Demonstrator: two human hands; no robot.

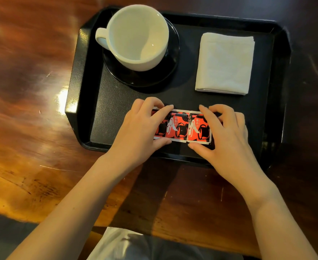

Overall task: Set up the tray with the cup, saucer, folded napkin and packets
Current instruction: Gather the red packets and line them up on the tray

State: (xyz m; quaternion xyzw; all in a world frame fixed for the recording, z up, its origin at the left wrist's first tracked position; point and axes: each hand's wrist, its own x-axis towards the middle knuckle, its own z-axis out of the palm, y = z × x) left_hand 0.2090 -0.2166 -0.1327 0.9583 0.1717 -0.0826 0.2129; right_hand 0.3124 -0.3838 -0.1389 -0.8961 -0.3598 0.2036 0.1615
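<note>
Tray surface: packets pinched between left grip, right grip

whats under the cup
A black saucer sits under the cup, its rim showing on the near and right sides, on the tray. The saucer's middle is covered by the cup.

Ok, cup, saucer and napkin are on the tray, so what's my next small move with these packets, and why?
Probably just square the packets and let go: left hand and right hand pinch the row's ends, and it already lies flat on the tray.
</note>
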